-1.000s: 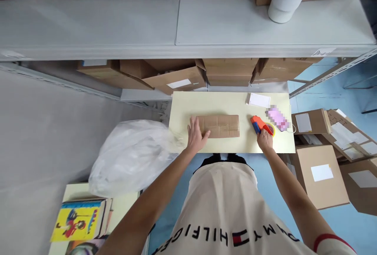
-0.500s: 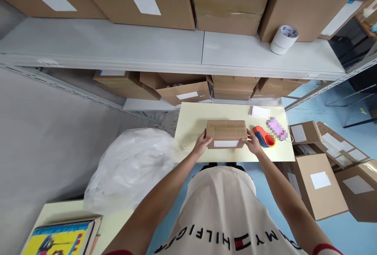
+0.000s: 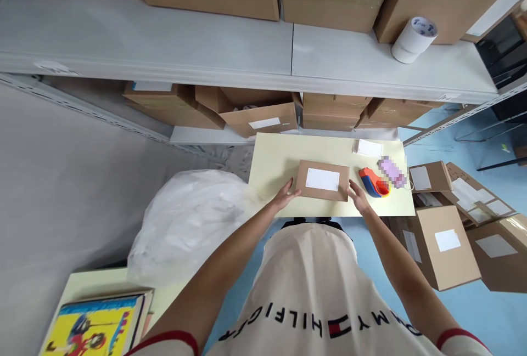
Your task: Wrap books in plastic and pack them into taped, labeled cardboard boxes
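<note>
A small brown cardboard box lies on the pale yellow table, its white label facing up. My left hand is at the box's left side, fingers spread and the thumb close to its lower left corner. At the right edge, my right hand has its fingers stretched out along the side, near or lightly touching the cardboard. Neither hand is wrapped around the box. Right of it sits a red and blue tape dispenser, with a blurred pinkish item beside that.
A stack of white labels lies at the back of the table. Grey shelving with cartons stands behind, holding white tape rolls. A plastic bag is at left, a picture book lower left, cartons at right.
The box has turned so its label, earlier on the side facing me, now faces up. Both hands have loosened from its sides. The camera view has shifted slightly.
</note>
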`<state>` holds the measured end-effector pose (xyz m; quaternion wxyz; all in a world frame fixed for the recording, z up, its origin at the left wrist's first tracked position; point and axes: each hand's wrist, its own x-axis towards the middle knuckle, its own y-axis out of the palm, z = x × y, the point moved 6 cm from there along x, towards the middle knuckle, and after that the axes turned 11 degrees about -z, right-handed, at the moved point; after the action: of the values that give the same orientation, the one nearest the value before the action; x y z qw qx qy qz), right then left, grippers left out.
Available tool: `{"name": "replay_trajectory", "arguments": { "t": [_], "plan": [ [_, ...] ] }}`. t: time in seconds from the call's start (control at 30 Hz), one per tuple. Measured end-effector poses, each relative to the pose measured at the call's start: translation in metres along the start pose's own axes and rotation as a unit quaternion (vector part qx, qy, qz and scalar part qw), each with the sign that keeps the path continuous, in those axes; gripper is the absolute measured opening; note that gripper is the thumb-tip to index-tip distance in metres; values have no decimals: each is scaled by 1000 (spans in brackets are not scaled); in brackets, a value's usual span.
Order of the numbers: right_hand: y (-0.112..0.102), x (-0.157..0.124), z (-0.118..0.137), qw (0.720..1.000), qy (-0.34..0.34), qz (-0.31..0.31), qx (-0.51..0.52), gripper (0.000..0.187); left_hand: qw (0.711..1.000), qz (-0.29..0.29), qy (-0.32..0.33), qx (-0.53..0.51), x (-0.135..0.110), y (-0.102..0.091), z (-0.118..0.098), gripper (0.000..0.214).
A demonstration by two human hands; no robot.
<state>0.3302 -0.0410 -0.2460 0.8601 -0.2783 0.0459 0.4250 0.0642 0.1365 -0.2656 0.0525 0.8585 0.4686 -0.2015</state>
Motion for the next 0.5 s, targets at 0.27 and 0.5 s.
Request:
{"name": "replay_trajectory", "arguments": {
  "t": [0.27, 0.5],
  "plan": [
    [14, -33, -2, 999, 5, 42, -19, 89, 997, -39, 24, 59, -15, 2, 3, 69],
    [-29, -5, 59, 989, -51, 6, -140, 66, 976, -99, 125, 147, -7, -13, -56, 34]
  ]
}}
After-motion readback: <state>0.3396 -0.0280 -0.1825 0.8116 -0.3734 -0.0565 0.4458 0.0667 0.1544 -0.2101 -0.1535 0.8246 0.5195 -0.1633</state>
